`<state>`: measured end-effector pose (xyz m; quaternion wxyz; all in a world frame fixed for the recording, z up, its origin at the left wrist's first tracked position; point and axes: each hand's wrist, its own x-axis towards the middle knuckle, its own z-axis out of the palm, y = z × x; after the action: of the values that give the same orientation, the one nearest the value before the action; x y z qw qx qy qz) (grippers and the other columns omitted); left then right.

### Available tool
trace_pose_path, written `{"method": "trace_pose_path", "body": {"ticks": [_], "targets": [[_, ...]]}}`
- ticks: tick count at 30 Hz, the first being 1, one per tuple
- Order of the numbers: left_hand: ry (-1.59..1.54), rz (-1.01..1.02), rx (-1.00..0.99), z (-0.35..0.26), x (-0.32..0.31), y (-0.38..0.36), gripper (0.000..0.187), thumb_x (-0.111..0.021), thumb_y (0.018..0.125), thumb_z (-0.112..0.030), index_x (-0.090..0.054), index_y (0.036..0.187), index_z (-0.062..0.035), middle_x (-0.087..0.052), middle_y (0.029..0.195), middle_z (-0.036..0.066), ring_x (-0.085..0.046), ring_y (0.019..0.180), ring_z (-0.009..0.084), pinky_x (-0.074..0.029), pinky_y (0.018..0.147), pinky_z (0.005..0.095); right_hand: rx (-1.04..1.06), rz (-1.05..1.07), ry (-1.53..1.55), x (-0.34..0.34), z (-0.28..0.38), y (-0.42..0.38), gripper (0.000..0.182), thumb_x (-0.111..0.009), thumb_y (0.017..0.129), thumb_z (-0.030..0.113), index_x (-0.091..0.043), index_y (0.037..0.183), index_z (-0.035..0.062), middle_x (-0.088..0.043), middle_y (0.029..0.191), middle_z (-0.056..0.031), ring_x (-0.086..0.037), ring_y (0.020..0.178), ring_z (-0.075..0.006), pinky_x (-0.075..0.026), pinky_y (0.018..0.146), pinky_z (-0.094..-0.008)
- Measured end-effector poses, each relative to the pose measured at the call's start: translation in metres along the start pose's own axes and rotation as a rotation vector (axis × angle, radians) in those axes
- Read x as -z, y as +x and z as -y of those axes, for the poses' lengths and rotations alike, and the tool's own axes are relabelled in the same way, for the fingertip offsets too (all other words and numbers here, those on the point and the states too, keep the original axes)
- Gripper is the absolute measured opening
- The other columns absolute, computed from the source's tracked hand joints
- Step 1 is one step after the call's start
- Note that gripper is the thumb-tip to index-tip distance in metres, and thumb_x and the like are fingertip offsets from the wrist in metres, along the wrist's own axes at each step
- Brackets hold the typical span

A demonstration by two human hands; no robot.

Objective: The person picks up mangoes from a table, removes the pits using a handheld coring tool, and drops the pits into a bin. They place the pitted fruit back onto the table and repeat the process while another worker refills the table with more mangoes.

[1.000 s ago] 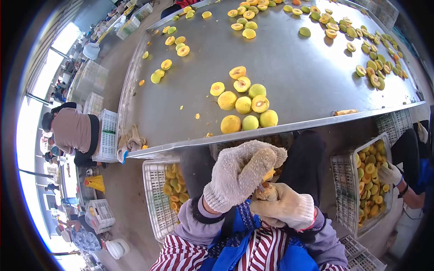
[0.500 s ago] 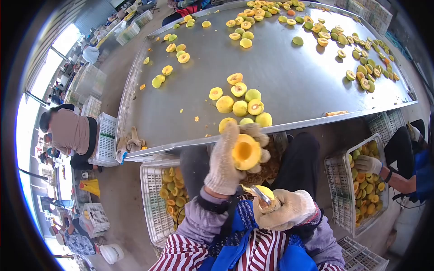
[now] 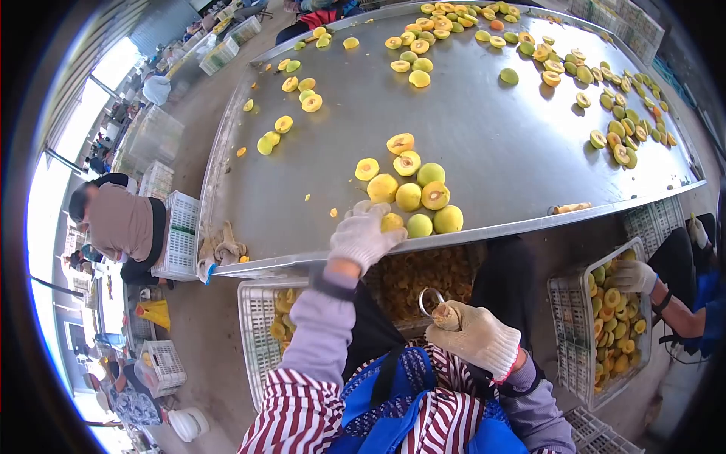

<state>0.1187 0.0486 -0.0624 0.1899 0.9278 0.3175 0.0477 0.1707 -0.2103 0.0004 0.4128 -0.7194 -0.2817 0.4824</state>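
Observation:
My left hand [image 3: 361, 234], in a knit glove, reaches out to the near edge of the steel table [image 3: 484, 144] and is closed on a yellow peach half [image 3: 391, 222] beside a cluster of peach halves and whole peaches [image 3: 414, 189]. My right hand [image 3: 475, 338], also gloved, stays close to my chest, shut on a small metal loop tool [image 3: 431, 300] that points up. A bin of brownish pits [image 3: 412, 276] sits below the table edge between my hands.
Many more peach halves [image 3: 605, 113] are scattered over the far and right parts of the table. White crates of fruit stand left [image 3: 261, 333] and right [image 3: 575, 325]; a co-worker's gloved hand [image 3: 634, 276] reaches into the right one. Another person [image 3: 121, 223] bends at the left.
My left hand has gone from in front of my chest, holding the pitted half, forward to the table edge. My right hand has stayed low with the loop tool.

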Motion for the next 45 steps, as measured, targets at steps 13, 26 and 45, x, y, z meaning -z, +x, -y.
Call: {"method": "trace_pose_path", "body": {"ticks": [13, 26, 45], "targets": [[-1.042, 0.117, -0.193, 0.0, -0.003, -0.021, 0.057, -0.049, 0.104, -0.049, -0.053, 0.136, -0.0017, -0.065, 0.125, 0.017, -0.068, 0.104, 0.0274, -0.058, 0.087, 0.0397, 0.151, -0.209, -0.019, -0.006, 0.011, 0.024, 0.025, -0.072, 0.086, 0.025, -0.064, 0.094, 0.0024, -0.061, 0.069, -0.0077, -0.055, 0.061, -0.0125, -0.051, 0.062, -0.0324], [-1.5, 0.261, -0.053, -0.062, 0.033, -0.075, 0.064, -0.047, 0.103, -0.056, -0.058, 0.132, 0.0007, -0.064, 0.125, 0.013, -0.061, 0.115, 0.0207, -0.048, 0.101, 0.0342, 0.292, -0.353, -0.178, -0.017, 0.013, 0.018, 0.024, -0.074, 0.086, 0.021, -0.066, 0.1, 0.0028, -0.069, 0.08, -0.0139, -0.069, 0.067, -0.0273, -0.056, 0.065, -0.0346], [-1.48, 0.598, 0.096, -0.061, 0.034, -0.091, 0.052, -0.074, 0.09, -0.012, -0.049, 0.135, -0.0072, -0.057, 0.139, 0.012, -0.059, 0.119, 0.019, -0.053, 0.101, 0.0375, 0.015, -0.409, 0.416, 0.014, 0.02, 0.01, 0.018, -0.071, 0.09, 0.014, -0.064, 0.099, 0.001, -0.065, 0.079, -0.0003, -0.057, 0.074, -0.0054, -0.051, 0.068, -0.026]]}}
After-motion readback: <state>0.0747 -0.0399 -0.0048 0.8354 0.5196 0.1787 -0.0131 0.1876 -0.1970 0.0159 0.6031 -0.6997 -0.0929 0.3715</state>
